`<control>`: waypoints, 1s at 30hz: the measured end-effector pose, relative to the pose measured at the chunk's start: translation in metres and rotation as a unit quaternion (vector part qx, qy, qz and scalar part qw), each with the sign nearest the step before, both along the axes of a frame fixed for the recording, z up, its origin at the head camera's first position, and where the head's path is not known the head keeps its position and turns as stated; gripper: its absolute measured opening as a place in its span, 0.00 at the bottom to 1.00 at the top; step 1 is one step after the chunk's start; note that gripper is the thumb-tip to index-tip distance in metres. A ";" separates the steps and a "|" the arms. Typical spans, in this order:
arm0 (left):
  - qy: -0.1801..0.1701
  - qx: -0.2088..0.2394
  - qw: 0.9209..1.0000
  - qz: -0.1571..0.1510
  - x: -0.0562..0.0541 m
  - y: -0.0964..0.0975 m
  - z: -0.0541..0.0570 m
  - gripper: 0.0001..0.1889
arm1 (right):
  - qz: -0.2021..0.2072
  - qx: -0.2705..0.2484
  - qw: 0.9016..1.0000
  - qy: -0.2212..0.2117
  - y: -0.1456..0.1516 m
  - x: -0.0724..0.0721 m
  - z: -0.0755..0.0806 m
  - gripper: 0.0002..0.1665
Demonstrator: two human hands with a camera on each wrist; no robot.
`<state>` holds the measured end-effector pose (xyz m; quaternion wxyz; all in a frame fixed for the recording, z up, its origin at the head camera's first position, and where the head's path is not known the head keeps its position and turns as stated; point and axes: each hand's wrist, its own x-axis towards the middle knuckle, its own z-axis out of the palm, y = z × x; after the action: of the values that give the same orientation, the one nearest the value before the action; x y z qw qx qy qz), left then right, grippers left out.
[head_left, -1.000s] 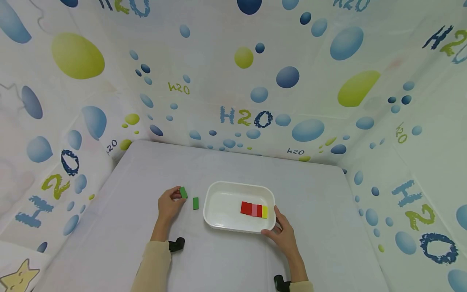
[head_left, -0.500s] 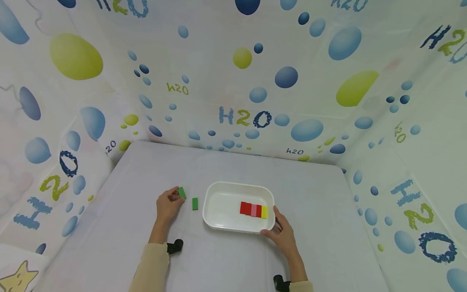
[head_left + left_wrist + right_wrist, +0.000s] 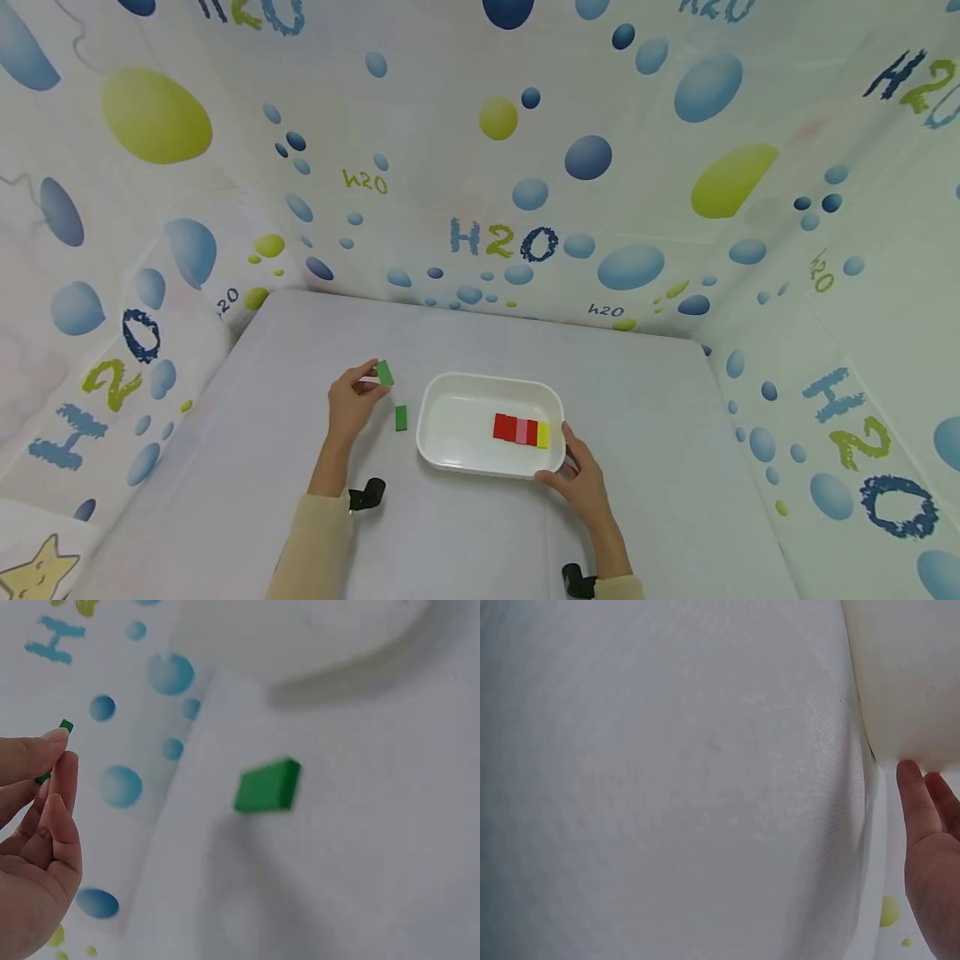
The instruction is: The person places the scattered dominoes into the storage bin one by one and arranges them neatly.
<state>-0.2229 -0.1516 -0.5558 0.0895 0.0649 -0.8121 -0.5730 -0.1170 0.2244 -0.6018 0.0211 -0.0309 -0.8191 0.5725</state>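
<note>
My left hand (image 3: 352, 407) pinches a green block (image 3: 385, 372) between thumb and fingertips, above the table left of the white tray. In the left wrist view, only the ends of this block show past the thumb. A second green block (image 3: 401, 418) lies on the table between that hand and the tray (image 3: 457, 462). Inside the tray, toward its right end, red blocks (image 3: 510, 428), a pink block (image 3: 522, 431) and a yellow block (image 3: 543, 435) sit in a row. My right hand (image 3: 583, 482) holds the tray's near right corner, thumb at the front edge and fingers at the right side.
A white cloth covers the table (image 3: 450, 542). Patterned sheets (image 3: 420, 117) rise behind it and at both sides. Dark wrist cameras (image 3: 367, 495) sit on both wrists, close above the table.
My left hand has moved forward and slightly right, away from me, with the green block pinched in it. The right hand, the tray and its blocks have stayed in place.
</note>
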 end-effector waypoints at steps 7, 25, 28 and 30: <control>0.017 0.034 0.998 -0.050 0.000 0.030 0.029 0.28 | 0.004 -0.001 1.000 0.002 0.000 0.000 -0.002 0.56; -0.008 -0.067 0.982 -0.177 0.007 0.111 0.022 0.26 | 0.001 0.001 1.000 0.006 0.000 -0.001 -0.001 0.56; -0.019 -0.097 0.977 -0.190 0.007 0.119 0.013 0.26 | 0.004 0.000 1.000 0.009 0.001 -0.002 -0.002 0.56; -0.022 -0.111 0.974 -0.197 0.007 0.124 0.007 0.26 | 0.005 0.002 1.000 0.009 0.001 -0.002 -0.002 0.56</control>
<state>-0.2158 -0.0275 -0.5485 -0.0363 -0.0935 -0.8692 -0.4842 -0.1190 0.2257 -0.6039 0.0256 -0.0221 -0.8199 0.5715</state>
